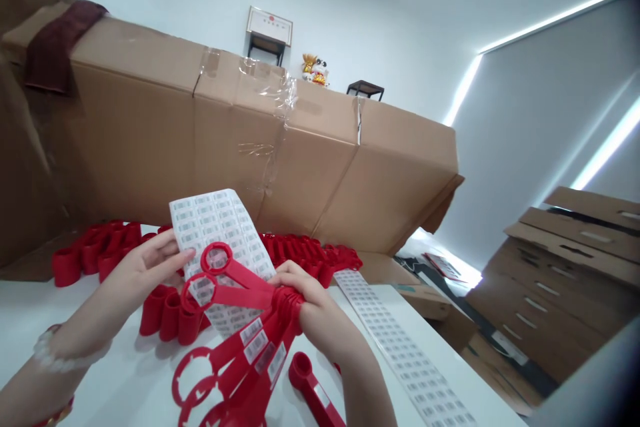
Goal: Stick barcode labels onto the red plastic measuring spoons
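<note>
Fingers [175, 263] on one label sheet [241, 240]

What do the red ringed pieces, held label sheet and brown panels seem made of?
Red ringed pieces: probably plastic, smooth with slight sheen. Held label sheet: likely matte paper, thin, printed in rows. Brown panels: apparently cardboard, dull, creased and taped.

it looks like a workshop — stacked cartons [560, 300], label sheets [237, 232].
</note>
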Available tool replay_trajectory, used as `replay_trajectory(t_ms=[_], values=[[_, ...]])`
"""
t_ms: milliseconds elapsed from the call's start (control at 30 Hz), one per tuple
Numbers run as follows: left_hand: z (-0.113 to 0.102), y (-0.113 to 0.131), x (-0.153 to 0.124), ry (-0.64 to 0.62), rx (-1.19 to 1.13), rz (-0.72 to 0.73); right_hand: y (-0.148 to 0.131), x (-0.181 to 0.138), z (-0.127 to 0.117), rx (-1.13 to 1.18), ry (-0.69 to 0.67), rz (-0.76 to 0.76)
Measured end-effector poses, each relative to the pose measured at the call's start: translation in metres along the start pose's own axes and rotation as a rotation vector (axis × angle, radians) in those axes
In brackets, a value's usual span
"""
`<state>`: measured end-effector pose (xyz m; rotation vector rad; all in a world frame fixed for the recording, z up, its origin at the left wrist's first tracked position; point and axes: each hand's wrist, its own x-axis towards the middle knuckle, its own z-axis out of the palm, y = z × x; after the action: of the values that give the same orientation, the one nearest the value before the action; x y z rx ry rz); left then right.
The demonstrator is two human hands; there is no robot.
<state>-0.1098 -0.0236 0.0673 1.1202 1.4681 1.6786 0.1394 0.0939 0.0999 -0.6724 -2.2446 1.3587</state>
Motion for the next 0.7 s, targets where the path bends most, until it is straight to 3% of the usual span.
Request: replay_trajectory(t_ms=[167,467,533,633,700], values=[[0.006,0.002,0.0,-0.039,-0.115,0.023,-0.002,-0.008,0.0,-0.061,0.025,-0.017],[0.0,0.013,-0.007,-0.166,0.033,0.046,-0.002,-0.007,-0.024,-0.065,-0.176,-0.054],[-0.001,0.014,-0.008,-0.075,0.052,0.141,-0.001,-0.008,-0.028,-0.106,-0.206,-0.061],[-0.003,0.015,-0.012,0.175,0.3,0.478,0.0,-0.011,-0.03,-0.264,-0.366,-0.054],[-0.001,0.016,-0.017,0.137,0.608,0.608,0.001,-0.013,-0.026,-0.402,-0.547,-0.033]])
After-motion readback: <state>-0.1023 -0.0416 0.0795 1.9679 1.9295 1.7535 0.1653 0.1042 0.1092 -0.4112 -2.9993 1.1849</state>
